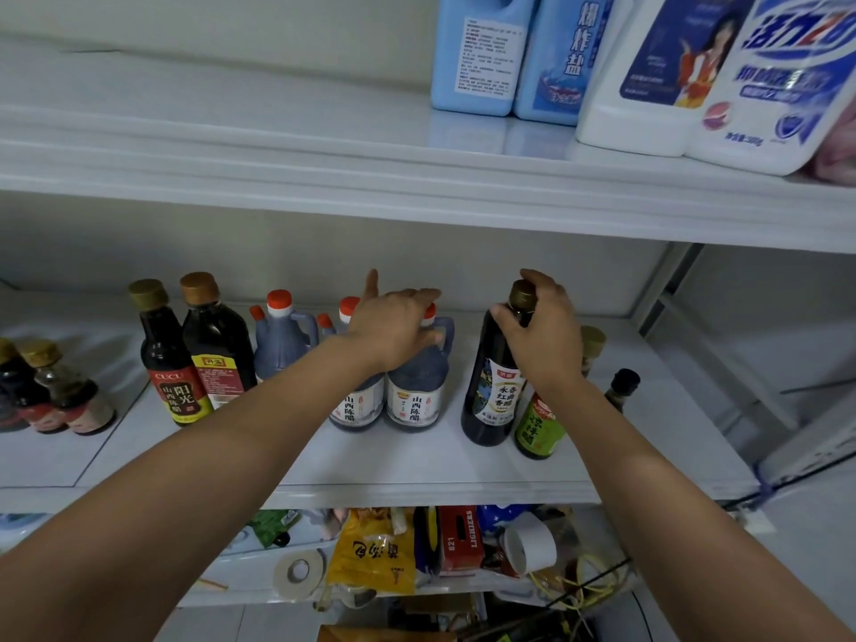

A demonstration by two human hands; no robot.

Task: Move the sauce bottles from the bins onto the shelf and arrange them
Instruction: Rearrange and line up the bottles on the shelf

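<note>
On the middle white shelf point(417, 461) stand several sauce bottles. My left hand point(393, 326) rests over the top of a blue-grey vinegar jug point(417, 391) with a red cap, fingers partly spread; a twin jug point(356, 405) stands against its left side. My right hand point(542, 331) grips the neck of a tall dark bottle point(491, 400) with a gold cap, which stands upright on the shelf. A green-labelled bottle point(539, 428) stands just right of it, partly hidden by my wrist. Further left are a third jug point(280, 345) and two dark bottles point(173, 363) point(215, 349).
Small dark bottles point(51, 396) stand at the far left, and a black-capped bottle point(620, 386) at the right. The upper shelf holds blue and white detergent jugs point(477, 57). Below the shelf lie tape rolls point(298, 572), bags and boxes. The shelf's upright point(667, 280) is at right.
</note>
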